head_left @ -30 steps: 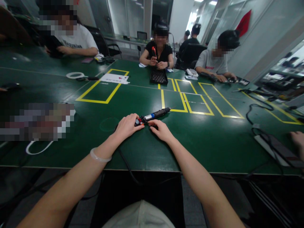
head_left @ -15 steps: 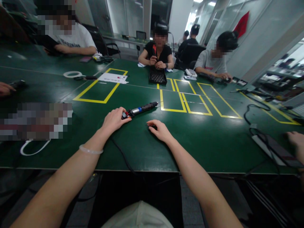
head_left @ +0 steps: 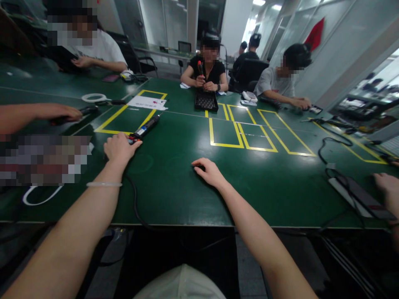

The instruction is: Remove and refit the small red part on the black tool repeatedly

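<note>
My left hand grips the rear end of a corded electric screwdriver, a black tool with a blue band and red parts, lying on the green table at the corner of a yellow-taped rectangle. Its black cable runs back past my wrist and off the table's front edge. My right hand rests on the table to the right, fingers curled over a small dark thing I cannot make out.
A black parts tray stands far across, in front of a seated person holding a red tool. More people sit around the table. Another person's hand holds a dark tool at left. A power strip and cables lie at right.
My left hand has slid the screwdriver leftward across the table, away from my right hand, which let go and stayed put. Another person's arm has come in from the left.
</note>
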`<move>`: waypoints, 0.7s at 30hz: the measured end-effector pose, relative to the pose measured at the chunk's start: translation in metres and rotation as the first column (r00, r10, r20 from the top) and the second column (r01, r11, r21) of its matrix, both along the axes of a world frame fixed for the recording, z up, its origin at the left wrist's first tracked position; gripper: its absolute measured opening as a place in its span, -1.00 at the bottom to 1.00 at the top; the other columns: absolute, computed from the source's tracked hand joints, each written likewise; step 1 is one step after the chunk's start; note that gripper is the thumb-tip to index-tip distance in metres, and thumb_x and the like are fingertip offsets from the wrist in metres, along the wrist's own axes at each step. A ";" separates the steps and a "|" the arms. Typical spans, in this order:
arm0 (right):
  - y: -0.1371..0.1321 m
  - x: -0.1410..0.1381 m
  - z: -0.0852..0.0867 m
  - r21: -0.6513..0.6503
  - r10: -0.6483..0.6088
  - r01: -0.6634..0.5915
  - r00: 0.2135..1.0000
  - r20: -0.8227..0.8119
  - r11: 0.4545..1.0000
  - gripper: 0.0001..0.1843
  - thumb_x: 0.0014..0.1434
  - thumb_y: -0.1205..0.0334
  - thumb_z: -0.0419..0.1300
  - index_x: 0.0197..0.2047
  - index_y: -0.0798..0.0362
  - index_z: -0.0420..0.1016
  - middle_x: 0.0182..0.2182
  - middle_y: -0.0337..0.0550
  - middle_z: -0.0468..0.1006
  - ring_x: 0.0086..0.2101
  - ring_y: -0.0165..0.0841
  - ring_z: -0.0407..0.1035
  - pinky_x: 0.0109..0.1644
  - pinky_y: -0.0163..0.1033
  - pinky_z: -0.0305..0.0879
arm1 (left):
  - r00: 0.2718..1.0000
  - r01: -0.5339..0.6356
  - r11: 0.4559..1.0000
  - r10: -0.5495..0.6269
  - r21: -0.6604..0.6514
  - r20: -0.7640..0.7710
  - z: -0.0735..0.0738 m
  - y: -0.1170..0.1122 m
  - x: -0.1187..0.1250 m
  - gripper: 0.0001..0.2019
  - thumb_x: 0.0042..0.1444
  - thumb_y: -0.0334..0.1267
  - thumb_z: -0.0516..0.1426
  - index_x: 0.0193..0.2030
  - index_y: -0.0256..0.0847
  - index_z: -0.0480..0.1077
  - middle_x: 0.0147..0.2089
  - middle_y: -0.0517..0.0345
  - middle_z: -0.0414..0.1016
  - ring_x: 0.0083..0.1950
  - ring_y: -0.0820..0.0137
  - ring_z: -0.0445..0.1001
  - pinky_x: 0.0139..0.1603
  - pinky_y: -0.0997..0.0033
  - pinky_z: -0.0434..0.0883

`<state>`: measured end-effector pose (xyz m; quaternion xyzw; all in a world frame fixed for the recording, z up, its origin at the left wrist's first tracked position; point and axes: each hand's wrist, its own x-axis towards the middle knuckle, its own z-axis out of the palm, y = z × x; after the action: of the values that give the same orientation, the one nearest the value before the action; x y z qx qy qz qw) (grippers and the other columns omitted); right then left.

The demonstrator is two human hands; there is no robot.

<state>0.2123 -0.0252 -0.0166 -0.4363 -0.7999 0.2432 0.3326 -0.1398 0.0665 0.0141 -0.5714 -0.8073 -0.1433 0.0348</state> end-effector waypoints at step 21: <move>0.000 0.000 0.001 0.011 0.003 -0.004 1.000 0.021 1.000 -0.81 0.26 0.36 0.18 -0.08 0.04 0.55 -0.16 -0.11 0.59 -0.12 -0.30 0.43 0.05 -0.15 0.32 | 0.985 0.171 0.975 -0.166 0.141 -0.051 -0.005 -0.006 -0.008 -0.65 0.28 -0.11 0.12 0.08 -0.31 0.38 0.17 -0.14 0.29 0.12 0.09 0.20 0.16 0.05 0.23</move>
<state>0.2119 -0.0255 -0.0155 -0.4356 -0.8056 0.2347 0.3260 -0.1481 0.0608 0.0090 -0.6364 -0.7425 -0.1930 0.0799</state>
